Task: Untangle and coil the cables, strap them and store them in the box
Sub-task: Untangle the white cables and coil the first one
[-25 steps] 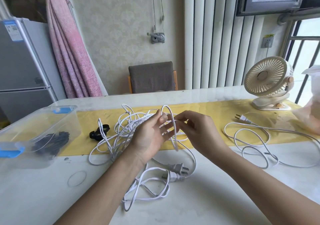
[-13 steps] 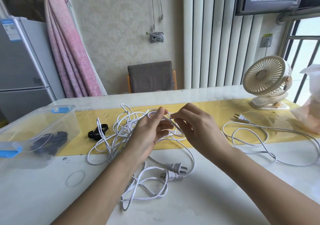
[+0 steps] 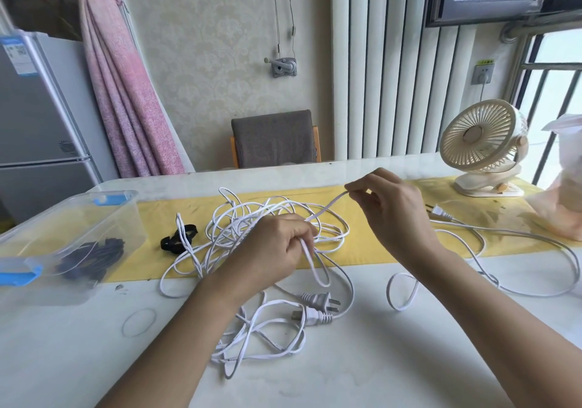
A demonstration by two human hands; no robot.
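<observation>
The right hand (image 3: 396, 215) is pinching one white strand (image 3: 327, 207) between thumb and fingertips and is now drawing it up and off to the right. Half a second ago both hands were working close together over the knot. The left hand (image 3: 274, 250) is staying curled round the gathered part of the tangled white cables (image 3: 239, 228), which are lying mid-table across the yellow runner (image 3: 371, 250) and spilling nearer onto the table (image 3: 378, 360), their two plugs (image 3: 318, 300) lying side by side. A loop is dangling below the left fist. I judge a length is coming free, so untangling is advancing, with coiling not yet begun. A separate white cable (image 3: 438, 211) is lying loose at right; the black strap (image 3: 179, 237) and clear box (image 3: 78, 206) are waiting at left
</observation>
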